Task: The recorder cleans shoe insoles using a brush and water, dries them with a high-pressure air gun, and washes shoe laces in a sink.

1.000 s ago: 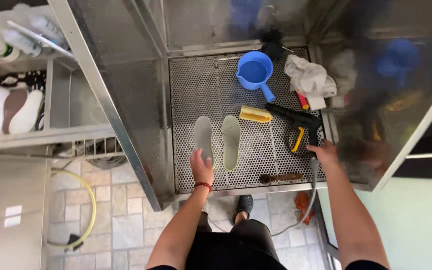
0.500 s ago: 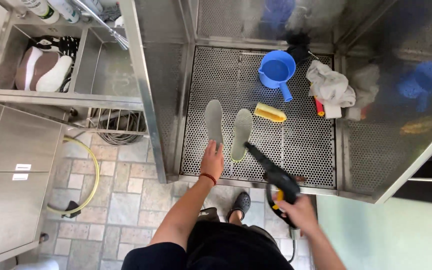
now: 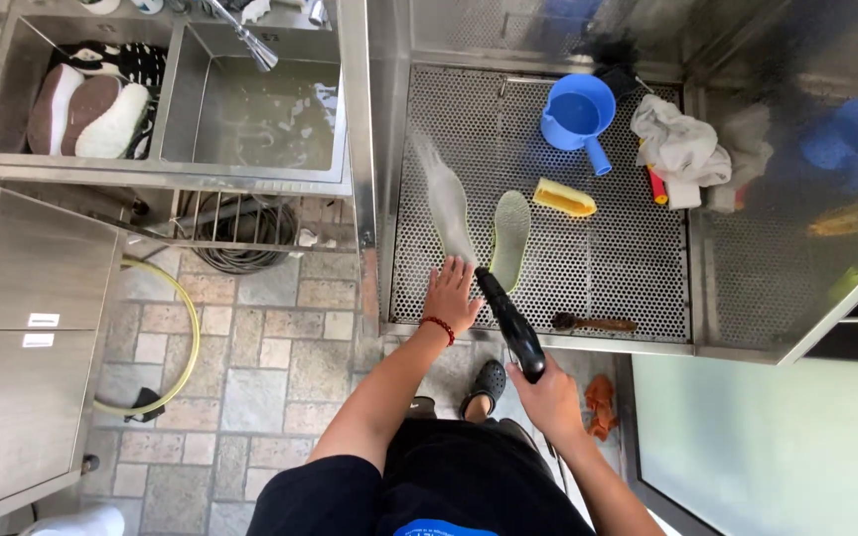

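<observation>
My left hand rests flat on the near end of a grey insole lying on the perforated metal wash tray. A second, pale green insole lies just to its right. My right hand grips a black spray gun, its nozzle pointing at the grey insole, and a jet of water streaks along that insole. Both hands sit at the tray's front edge.
On the tray stand a blue jug, a yellow brush, a white rag and a dark wooden brush. To the left, a steel sink holds water and another basin holds shoes. Hoses lie on the tiled floor.
My right hand lifted the spray gun off the tray, drew it back to the front edge and aimed it at the grey insole. Water now sprays. My left hand stayed on the insole.
</observation>
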